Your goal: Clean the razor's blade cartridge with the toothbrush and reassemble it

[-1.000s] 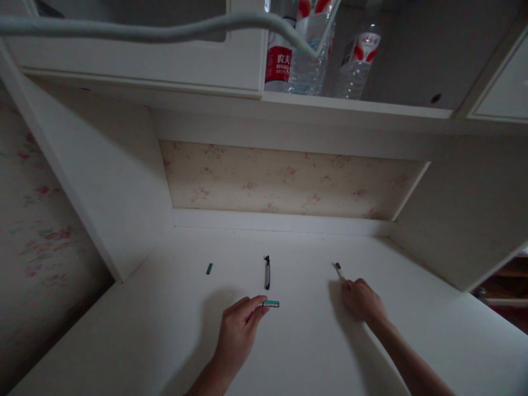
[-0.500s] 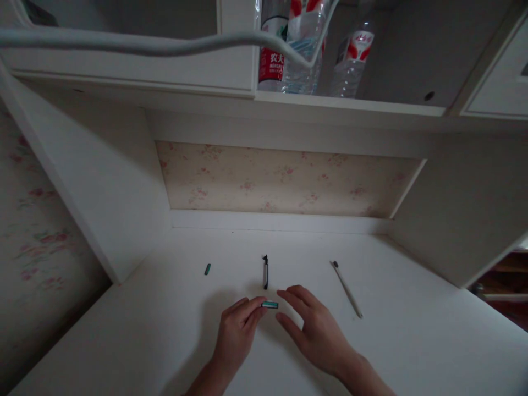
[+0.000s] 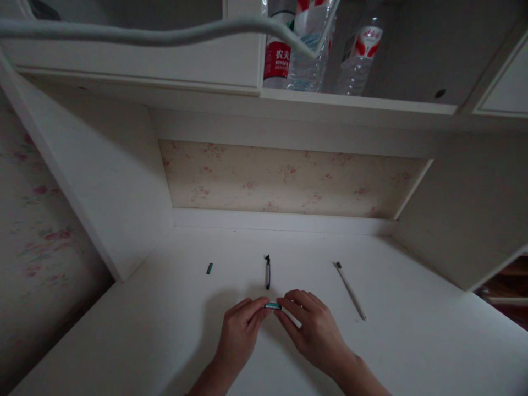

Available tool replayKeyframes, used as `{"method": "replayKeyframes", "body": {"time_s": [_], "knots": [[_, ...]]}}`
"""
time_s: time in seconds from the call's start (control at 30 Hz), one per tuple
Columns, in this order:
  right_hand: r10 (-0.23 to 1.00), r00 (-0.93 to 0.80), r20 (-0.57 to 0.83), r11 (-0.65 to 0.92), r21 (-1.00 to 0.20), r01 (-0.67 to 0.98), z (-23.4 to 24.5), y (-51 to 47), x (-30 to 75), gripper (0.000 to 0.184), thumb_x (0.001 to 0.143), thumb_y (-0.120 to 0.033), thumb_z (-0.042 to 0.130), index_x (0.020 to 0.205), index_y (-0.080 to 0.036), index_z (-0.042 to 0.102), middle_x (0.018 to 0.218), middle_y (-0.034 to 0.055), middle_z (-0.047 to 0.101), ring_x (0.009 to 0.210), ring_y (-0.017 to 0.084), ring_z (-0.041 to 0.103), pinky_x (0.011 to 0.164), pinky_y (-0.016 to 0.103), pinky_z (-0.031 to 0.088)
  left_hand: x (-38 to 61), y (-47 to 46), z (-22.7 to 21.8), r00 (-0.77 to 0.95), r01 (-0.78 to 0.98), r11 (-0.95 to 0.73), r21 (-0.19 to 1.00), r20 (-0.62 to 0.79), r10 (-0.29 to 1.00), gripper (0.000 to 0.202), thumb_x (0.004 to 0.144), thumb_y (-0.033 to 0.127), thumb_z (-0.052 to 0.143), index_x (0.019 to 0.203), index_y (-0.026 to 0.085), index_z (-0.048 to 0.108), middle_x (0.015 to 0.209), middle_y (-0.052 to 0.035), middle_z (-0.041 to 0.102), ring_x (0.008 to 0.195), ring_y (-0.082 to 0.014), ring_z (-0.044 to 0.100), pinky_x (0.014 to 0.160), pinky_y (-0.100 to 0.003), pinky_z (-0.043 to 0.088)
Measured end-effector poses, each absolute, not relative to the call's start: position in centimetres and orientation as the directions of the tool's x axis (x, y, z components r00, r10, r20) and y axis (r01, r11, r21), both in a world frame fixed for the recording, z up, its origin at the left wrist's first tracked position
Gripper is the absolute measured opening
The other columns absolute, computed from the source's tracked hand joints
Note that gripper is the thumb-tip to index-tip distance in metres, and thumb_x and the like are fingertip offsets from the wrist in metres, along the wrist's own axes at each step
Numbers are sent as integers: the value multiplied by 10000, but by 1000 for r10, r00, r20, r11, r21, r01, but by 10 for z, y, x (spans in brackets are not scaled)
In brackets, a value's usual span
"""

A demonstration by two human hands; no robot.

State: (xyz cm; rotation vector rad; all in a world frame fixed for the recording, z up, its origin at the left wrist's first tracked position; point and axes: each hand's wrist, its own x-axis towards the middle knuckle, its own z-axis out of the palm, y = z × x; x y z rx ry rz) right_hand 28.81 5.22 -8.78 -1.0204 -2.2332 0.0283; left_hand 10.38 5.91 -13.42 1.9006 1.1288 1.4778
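Two bare hands and forearms enter from the bottom edge of the head view: the left hand [image 3: 239,335] and the right hand [image 3: 315,333]. No sleeves, gloves, rings, watch or bracelets show on either one. The fingernails are short and unpainted. Both forearms are uncovered as far as the frame edge, in dim, shadowed light.

A home: white desk [image 3: 412,352] with hutch, floral wallpaper [image 3: 284,179], water bottles [image 3: 358,55].

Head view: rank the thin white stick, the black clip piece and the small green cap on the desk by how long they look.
1. thin white stick, longest.
2. black clip piece.
3. small green cap, shortest.
All lie at similar depth.
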Motion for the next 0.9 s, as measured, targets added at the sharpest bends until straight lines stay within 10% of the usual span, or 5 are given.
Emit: {"method": "replayKeyframes", "body": {"time_s": [0.27, 0.63, 0.9], "knots": [[741, -403, 537, 626, -335, 704, -94, 58, 307, 214, 986, -294, 460, 1024, -215, 656, 934, 79, 634, 778, 205, 618, 705, 299, 487, 105, 59, -135, 31, 391, -526, 756, 560, 828, 356, 896, 420, 561, 1121, 165, 667, 594, 11, 536, 486, -107, 493, 471, -187, 439], [947, 184, 263, -130, -211, 969, -114, 137, 464, 367, 926, -454, 438, 919, -233, 731, 985, 53, 664, 772, 215, 648, 639, 283, 452, 106, 57, -135, 64, 419, -469, 777, 490, 869, 296, 931, 374, 504, 1097, 187, 662, 676, -11, 578, 552, -117, 513, 529, -200, 436], [950, 302, 86, -293, -102, 951, -141, 126, 503, 385, 946, -431, 385, 967, -241, 719, 1068, 92, 651, 890, 284, 642, 671, 332, 459, 107, 57, -135, 97, 439, -479, 760, 490, 866, 288, 950, 354, 466, 1107, 194, 647, 713, -20, 600, 591, -126, 544, 560, -206, 453]]}}
